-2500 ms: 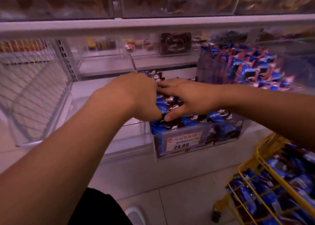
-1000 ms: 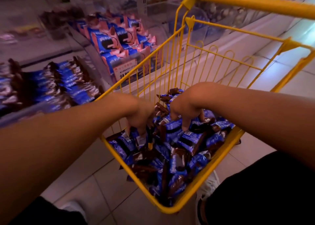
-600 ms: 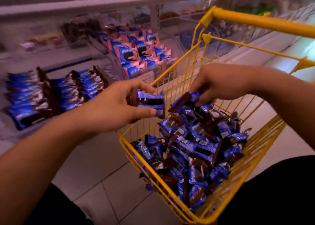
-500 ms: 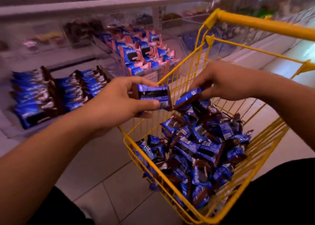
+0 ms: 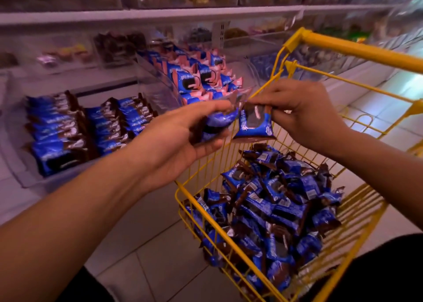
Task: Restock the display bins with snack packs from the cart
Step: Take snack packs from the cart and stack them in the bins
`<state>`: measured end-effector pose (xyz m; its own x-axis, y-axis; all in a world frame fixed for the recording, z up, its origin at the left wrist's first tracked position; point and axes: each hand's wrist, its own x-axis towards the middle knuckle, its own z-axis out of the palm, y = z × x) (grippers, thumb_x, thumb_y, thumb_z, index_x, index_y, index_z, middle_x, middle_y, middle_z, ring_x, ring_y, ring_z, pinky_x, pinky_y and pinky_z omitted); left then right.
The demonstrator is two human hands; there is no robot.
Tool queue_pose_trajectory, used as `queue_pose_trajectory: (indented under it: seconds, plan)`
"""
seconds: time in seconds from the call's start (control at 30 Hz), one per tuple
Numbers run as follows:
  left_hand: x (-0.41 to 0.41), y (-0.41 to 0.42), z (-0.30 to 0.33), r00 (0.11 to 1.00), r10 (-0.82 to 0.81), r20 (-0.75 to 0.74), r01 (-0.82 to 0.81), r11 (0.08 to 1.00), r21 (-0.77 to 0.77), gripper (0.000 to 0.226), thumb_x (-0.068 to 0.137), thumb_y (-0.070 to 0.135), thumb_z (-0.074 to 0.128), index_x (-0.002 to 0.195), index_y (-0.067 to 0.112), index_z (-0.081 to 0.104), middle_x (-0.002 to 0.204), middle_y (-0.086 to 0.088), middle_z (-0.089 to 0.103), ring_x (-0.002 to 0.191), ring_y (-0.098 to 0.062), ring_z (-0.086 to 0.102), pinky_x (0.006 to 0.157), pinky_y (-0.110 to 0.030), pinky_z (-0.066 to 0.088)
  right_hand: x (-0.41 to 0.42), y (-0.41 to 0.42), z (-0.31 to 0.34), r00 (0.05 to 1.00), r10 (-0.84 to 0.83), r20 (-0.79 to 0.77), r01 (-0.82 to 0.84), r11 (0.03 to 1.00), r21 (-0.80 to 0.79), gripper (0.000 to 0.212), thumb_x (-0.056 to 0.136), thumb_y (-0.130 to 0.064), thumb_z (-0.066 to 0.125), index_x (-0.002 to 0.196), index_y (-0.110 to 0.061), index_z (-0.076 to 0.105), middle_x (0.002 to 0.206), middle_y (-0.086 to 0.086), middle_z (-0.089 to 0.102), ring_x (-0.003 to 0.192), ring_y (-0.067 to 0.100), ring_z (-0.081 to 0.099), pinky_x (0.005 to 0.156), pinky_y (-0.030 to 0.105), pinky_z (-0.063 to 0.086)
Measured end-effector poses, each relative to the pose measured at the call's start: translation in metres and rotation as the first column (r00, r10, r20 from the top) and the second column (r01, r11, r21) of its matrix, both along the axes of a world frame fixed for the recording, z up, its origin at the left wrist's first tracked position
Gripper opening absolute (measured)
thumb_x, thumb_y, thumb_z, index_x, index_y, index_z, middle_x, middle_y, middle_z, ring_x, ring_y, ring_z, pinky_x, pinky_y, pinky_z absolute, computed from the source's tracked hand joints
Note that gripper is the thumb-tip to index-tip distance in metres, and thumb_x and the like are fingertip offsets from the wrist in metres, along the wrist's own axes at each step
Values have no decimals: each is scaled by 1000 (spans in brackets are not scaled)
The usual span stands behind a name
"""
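A yellow wire cart (image 5: 350,49) at the right holds a heap of blue and brown snack packs (image 5: 274,205). Above the cart's left rim, my left hand (image 5: 180,136) grips a blurred blue snack pack (image 5: 218,124) between thumb and fingers. My right hand (image 5: 304,111) pinches another blue snack pack (image 5: 254,124) by its top edge, so it hangs just right of the first. To the left, a clear display bin (image 5: 25,182) on the low shelf holds rows of the same blue and brown packs (image 5: 87,127).
Behind my hands a second clear bin (image 5: 155,88) holds blue and pink packs (image 5: 196,77). More clear bins with dark snacks line the back shelf (image 5: 119,45). A white shelf edge (image 5: 160,15) runs above them. Grey floor tiles (image 5: 155,251) lie below.
Both hands have lifted higher above the cart and come closer together. The right hand's pack now hangs upright beside the left hand's pack. The view has tilted up slightly.
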<state>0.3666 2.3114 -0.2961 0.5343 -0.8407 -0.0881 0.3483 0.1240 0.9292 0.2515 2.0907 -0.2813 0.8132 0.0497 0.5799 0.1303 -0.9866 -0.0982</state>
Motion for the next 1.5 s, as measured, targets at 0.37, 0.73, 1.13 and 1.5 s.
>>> queue_pose_trajectory:
  seconds: [0.37, 0.73, 1.13, 1.5]
  plan:
    - [-3, 7, -6, 882, 166, 441, -213, 975, 59, 52, 74, 5, 81, 122, 12, 63, 99, 0, 77, 83, -17, 75, 63, -24, 58, -3, 11, 3, 985, -88, 152, 73, 992, 102, 37, 82, 5, 67, 115, -9, 73, 101, 10, 74, 91, 20, 66, 74, 25, 51]
    - [-9, 4, -1, 999, -39, -28, 42, 995, 86, 44, 95, 43, 52, 126, 15, 64, 106, -10, 75, 80, -16, 74, 63, -30, 58, 4, 39, 0, 962, -56, 266, 32, 995, 91, 34, 82, -1, 69, 114, -9, 74, 97, 10, 73, 85, 15, 62, 78, 19, 44]
    - [10, 8, -2, 946, 93, 312, -162, 965, 204, 42, 79, 10, 79, 114, 24, 60, 110, -9, 68, 86, -23, 75, 65, -35, 61, 9, 25, 9, 999, -28, -47, 53, 271, 961, 20, 102, -7, 48, 112, -13, 64, 98, 0, 69, 82, 9, 70, 64, 31, 59]
    - [7, 7, 0, 965, 33, 260, -81, 981, 177, 30, 92, 11, 63, 121, 21, 62, 106, -17, 72, 88, -33, 74, 64, -36, 61, 9, 42, 8, 966, 256, 15, 45, -229, 972, 14, 84, -11, 65, 98, -8, 67, 105, 13, 73, 85, 18, 73, 69, 24, 59]
